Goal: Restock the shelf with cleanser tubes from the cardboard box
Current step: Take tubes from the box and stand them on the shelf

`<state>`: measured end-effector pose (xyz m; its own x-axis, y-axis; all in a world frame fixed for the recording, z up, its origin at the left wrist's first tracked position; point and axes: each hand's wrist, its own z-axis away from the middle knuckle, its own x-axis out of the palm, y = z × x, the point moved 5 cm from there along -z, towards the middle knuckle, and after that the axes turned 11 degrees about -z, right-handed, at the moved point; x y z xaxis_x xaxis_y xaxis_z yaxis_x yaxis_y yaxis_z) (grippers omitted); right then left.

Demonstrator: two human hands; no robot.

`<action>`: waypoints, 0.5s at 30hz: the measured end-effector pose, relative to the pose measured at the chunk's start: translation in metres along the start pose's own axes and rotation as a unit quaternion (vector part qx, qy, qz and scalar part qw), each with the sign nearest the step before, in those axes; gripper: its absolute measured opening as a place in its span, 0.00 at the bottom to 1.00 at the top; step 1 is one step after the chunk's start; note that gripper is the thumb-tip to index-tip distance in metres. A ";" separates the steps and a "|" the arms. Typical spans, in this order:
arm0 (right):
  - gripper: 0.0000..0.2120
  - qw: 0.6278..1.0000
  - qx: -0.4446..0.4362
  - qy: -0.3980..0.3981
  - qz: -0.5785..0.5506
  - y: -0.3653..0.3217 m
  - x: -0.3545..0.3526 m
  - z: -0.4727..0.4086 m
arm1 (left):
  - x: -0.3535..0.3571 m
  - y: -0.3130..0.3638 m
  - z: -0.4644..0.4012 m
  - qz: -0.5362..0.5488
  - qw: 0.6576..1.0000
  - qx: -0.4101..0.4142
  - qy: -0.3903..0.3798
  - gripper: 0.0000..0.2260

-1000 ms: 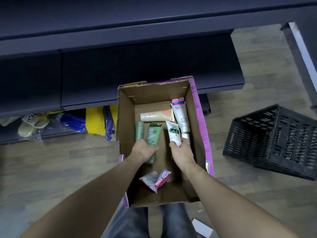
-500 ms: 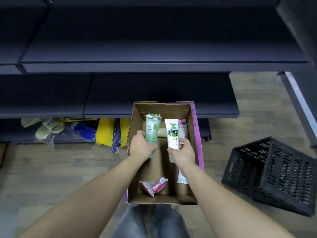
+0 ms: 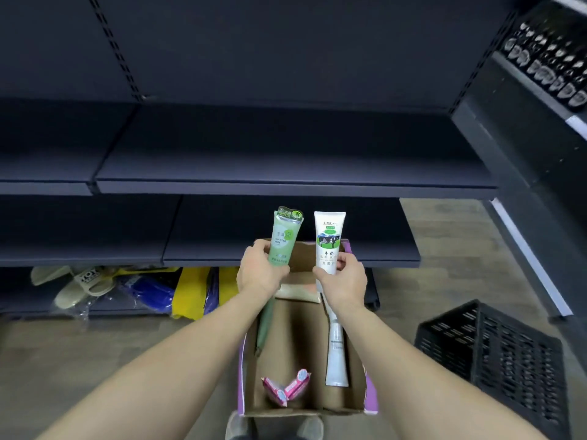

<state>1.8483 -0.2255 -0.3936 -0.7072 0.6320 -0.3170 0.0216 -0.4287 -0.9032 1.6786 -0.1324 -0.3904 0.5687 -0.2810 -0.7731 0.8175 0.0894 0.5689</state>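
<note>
Two cleanser tubes were held upright above the cardboard box (image 3: 355, 404), in front of the dark shelf (image 3: 286, 185). The left hand (image 3: 259, 274) had its fingers and thumb curled around the lower part of a green tube (image 3: 285, 238), crimped end up. The right hand (image 3: 344, 282) pinched the lower part of a white tube (image 3: 329, 241) between thumb and fingers, likewise crimped end up. Both tubes stood side by side, close but apart, their tops level with the front edge of the lower shelf board (image 3: 286, 260).

Below the hands, the box sat open on the wooden floor (image 3: 95, 360), with purple print on its outer walls. Inside it lay a long white tube (image 3: 336, 354) along the right wall, a dull green tube (image 3: 265, 325) against the left wall, a pale tube (image 3: 297, 292) lying crosswise at the far end, and two small pink-and-white tubes (image 3: 287, 387) near the front.

A black plastic crate (image 3: 495, 360) lay tipped on the floor at right. Under the lowest shelf at left were pale slippers (image 3: 82, 284) and blue and yellow bagged items (image 3: 171, 290).
</note>
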 end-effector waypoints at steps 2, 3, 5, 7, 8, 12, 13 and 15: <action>0.16 1.000 -0.023 0.005 0.004 -0.022 0.000 0.001 | -0.019 0.009 -0.001 0.006 1.000 0.010 0.019 0.21; 0.17 0.999 -0.033 0.009 0.005 -0.034 0.000 0.003 | -0.028 0.014 -0.002 0.008 0.999 0.015 0.028 0.21; 0.18 0.999 -0.050 0.019 0.007 -0.052 0.000 0.004 | -0.049 0.023 -0.004 0.014 0.999 0.020 0.044 0.20; 0.20 0.997 -0.074 0.024 0.014 -0.073 0.001 0.005 | -0.069 0.034 -0.007 0.021 0.998 0.030 0.057 0.20; 0.20 0.996 -0.085 0.027 0.013 -0.084 0.000 0.005 | -0.080 0.041 -0.008 0.027 0.997 0.037 0.065 0.20; 0.20 0.992 -0.120 0.040 -0.010 -0.131 -0.005 0.009 | -0.125 0.069 -0.008 0.046 0.991 0.069 0.104 0.23; 0.19 0.990 -0.131 0.042 -0.013 -0.142 -0.006 0.012 | -0.135 0.076 -0.007 0.050 0.989 0.077 0.112 0.23; 0.19 0.987 -0.151 0.047 -0.016 -0.163 -0.009 0.016 | -0.155 0.091 -0.004 0.057 0.986 0.092 0.127 0.23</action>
<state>1.8398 -0.1714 -0.2390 -0.6421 0.7057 -0.2995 0.2202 -0.2045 -0.9538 1.6650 -0.0767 -0.2203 0.6793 -0.0280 -0.7333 0.7301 -0.0757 0.6792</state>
